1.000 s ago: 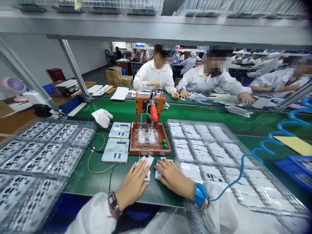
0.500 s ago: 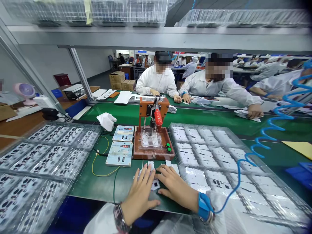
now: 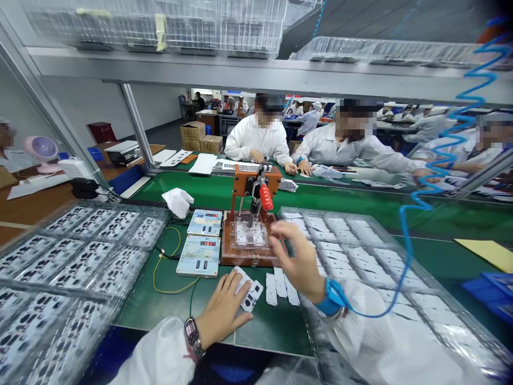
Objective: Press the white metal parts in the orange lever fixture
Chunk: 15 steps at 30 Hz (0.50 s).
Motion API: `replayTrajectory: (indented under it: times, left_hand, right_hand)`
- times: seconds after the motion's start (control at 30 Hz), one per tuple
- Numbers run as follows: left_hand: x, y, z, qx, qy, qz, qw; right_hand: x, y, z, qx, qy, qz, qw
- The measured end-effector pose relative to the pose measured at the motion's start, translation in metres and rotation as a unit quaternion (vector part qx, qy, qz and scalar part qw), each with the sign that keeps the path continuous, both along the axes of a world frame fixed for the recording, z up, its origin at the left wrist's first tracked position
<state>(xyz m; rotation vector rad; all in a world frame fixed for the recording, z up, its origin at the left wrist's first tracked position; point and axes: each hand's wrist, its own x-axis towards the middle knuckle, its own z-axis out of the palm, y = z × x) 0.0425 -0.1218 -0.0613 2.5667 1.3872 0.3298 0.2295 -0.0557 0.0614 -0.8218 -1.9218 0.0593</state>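
Note:
My left hand (image 3: 225, 306) lies on the green bench with fingers stretched, resting on small white plates with dark cutouts (image 3: 252, 297). Raised off the bench, my right hand (image 3: 297, 258) has its fingers bent and apart at the right front of the brown hand press (image 3: 257, 176); nothing shows in it, and it hides the press's green buttons. A red lever grip (image 3: 265, 198) tops the press, and a clear fixture (image 3: 251, 235) sits on its base. Three plain white strips (image 3: 281, 286) lie between the press and my right forearm.
Clear trays of white parts stand left (image 3: 76, 240) and right (image 3: 360, 251). Two control boxes with red digits (image 3: 199, 256) adjoin the press. A blue coiled cord (image 3: 406, 230) runs to my right wristband. Across the green belt (image 3: 208, 187), co-workers in white sit. A shelf beam (image 3: 240, 69) crosses overhead.
My right hand has lifted from the bench and moved up to the press's right side, uncovering the white strips. My left hand has shifted slightly left and down, still over the plates.

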Motion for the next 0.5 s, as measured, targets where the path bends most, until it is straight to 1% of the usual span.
replayTrajectory:
  times: [0.03,0.07,0.1,0.13,0.17,0.23,0.3,0.37,0.4,0.43,0.47,0.5]
  left_hand:
    - [0.002,0.0,0.0,0.003,-0.003,0.004,1.0]
    - [0.004,0.001,-0.001,0.007,-0.007,0.006,1.0]
    - [0.006,0.001,-0.001,0.011,-0.012,0.006,1.0]
    - [0.007,0.001,-0.002,0.013,-0.016,0.005,1.0]
    - [0.007,0.001,-0.003,0.014,-0.019,0.004,1.0]
    - [0.007,0.001,-0.004,0.015,-0.024,0.005,1.0]
    - [0.006,0.002,-0.005,0.018,-0.03,0.008,0.999]
    - [0.006,0.002,-0.006,0.026,-0.038,0.015,0.999]
    - [0.006,0.002,-0.006,0.031,-0.042,0.02,0.998]
    - [0.006,0.002,-0.007,0.035,-0.046,0.024,0.998]
    - [0.006,0.002,-0.007,0.039,-0.049,0.027,0.998]
    - [0.006,0.002,-0.008,0.044,-0.052,0.029,0.997]
  right_hand:
    - [-0.004,0.005,0.015,0.057,0.031,-0.009,0.998]
    - [-0.009,0.011,0.028,0.098,0.031,-0.008,0.995]
    - [-0.013,0.018,0.039,0.119,0.006,0.004,0.993]
    - [-0.017,0.027,0.045,0.128,-0.028,0.022,0.991]
    - [-0.02,0.036,0.049,0.135,-0.057,0.039,0.988]
    - [-0.025,0.055,0.046,0.169,-0.077,0.06,0.981]
    - [-0.028,0.069,0.039,0.224,-0.062,0.066,0.97]
    - [-0.032,0.075,0.038,0.271,-0.038,0.065,0.96]
    - [-0.034,0.077,0.042,0.278,-0.016,0.058,0.959]
    - [-0.037,0.078,0.051,0.271,0.016,0.044,0.961]
    - [-0.04,0.08,0.063,0.247,0.054,0.024,0.967]
    - [-0.043,0.085,0.078,0.204,0.092,0.003,0.975]
